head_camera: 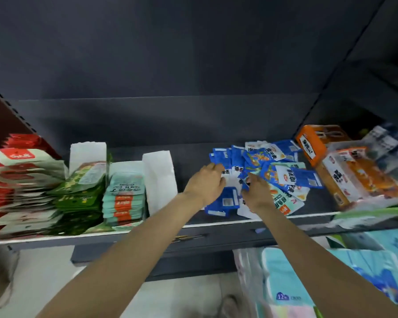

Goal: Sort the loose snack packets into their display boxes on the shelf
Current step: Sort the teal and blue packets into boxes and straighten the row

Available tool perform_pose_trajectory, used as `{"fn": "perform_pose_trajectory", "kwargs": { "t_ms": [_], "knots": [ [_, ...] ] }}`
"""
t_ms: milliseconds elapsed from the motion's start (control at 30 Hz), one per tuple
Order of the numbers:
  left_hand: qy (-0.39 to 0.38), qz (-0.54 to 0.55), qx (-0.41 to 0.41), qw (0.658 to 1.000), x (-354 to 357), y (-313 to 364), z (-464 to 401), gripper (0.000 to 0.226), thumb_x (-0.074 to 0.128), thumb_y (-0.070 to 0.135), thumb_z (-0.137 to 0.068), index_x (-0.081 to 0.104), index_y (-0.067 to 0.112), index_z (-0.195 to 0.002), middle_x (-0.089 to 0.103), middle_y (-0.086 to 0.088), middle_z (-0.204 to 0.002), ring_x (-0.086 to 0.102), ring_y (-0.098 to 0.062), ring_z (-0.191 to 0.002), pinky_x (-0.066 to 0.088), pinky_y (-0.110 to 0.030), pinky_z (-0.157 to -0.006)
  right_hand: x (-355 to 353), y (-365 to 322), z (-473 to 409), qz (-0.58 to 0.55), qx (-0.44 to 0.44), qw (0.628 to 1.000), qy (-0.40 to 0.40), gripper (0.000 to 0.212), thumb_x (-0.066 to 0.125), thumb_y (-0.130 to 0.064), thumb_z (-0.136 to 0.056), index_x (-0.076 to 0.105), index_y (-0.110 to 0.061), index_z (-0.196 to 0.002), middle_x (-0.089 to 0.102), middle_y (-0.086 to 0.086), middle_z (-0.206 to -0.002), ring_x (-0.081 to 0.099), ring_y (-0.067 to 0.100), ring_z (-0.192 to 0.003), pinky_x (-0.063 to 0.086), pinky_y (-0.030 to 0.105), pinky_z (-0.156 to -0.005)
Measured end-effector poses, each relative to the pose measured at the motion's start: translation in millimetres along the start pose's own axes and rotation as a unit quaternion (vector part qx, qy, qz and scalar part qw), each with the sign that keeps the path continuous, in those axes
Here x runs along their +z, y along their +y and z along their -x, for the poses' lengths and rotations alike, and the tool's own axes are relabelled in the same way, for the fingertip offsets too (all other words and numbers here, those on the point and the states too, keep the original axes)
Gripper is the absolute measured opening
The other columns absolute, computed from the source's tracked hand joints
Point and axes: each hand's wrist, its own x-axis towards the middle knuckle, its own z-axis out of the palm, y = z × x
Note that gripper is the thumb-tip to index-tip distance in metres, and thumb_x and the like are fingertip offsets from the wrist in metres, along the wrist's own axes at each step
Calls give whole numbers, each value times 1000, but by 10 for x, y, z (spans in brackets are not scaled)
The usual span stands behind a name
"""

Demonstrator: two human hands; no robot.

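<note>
Two hands are laid on the blue packet pile [257, 173]: left hand [207, 183] flat-fingered at its left edge, right hand [257, 191] nearer its middle, grip hidden.

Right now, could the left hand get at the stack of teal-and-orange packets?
Probably yes: the left hand rests on the blue packets, but a white box flap stands between it and the teal-and-orange stack, so it must reach over.

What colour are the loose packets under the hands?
Mostly blue and white packets, clearest in the head view.
</note>
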Motion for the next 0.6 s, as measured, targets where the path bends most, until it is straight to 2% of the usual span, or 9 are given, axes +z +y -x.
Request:
{"fn": "perform_pose_trajectory", "kwargs": {
  "t_ms": [100,200,300,367,433,467,533,567,600],
  "knots": [
    [-96,-26,-38,994,350,50,-315,58,43,24,-98,18,9,-148,19,-12,-154,23,-29,-140,28,-39,-111,-48,349,-113,92,-44,991,-90,74,52,-19,-95,6,-9,-151,1,9,-159,-1,24,-147,11,40,-118],
    [-164,-34,-62,984,614,-17,-474,67,46,28,-98,8,12,-151,1,-6,-159,7,-25,-145,15,-36,-117,-102,517,-222,162,-128,967,-147,75,54,-14,-94,5,-15,-152,-4,2,-159,2,18,-147,19,41,-115],
    [-158,-51,-92,982,768,-19,-489,62,46,29,-97,18,14,-150,3,-3,-159,9,-26,-144,19,-41,-116,-110,544,-258,178,-204,957,-103,66,54,-3,-91,23,-13,-149,14,1,-158,27,20,-142,32,37,-110],
    [-89,-65,-86,990,798,43,-492,47,46,24,-96,39,12,-142,24,-6,-154,22,-27,-139,27,-42,-112,-110,517,-235,197,-246,946,-83,51,49,0,-90,40,-11,-140,34,5,-151,47,25,-128,44,37,-101],
    [-26,25,-93,995,820,125,-544,30,44,17,-96,62,6,-117,54,-13,-130,48,-29,-119,41,-38,-99,-139,486,-228,164,-252,953,-40,36,47,-4,-91,54,-10,-126,58,10,-126,62,28,-107,50,36,-85],
    [-9,133,-136,982,794,190,-572,28,43,18,-97,64,3,-107,62,-16,-116,58,-30,-104,48,-35,-87,-162,470,-240,132,-246,960,-7,32,47,-6,-91,59,-9,-120,64,12,-114,64,29,-99,51,37,-80],
    [-3,387,-236,892,715,312,-630,34,45,28,-99,62,-1,-103,67,-20,-101,66,-29,-81,53,-31,-72,-207,453,-264,41,-250,966,55,24,50,-6,-90,65,-4,-108,68,15,-99,66,31,-88,53,39,-74],
    [5,471,-261,843,671,340,-654,35,48,30,-98,61,-2,-104,68,-18,-96,67,-24,-77,55,-26,-70,-229,443,-270,-4,-268,961,70,19,53,-5,-89,67,-1,-102,69,16,-93,67,31,-82,54,41,-71],
    [12,509,-267,818,606,367,-661,32,50,27,-97,61,-2,-105,69,-16,-92,68,-20,-75,56,-22,-70,-250,433,-274,-31,-295,952,75,15,56,-5,-88,68,-1,-96,70,15,-90,67,27,-76,55,41,-68]
  ]
}}
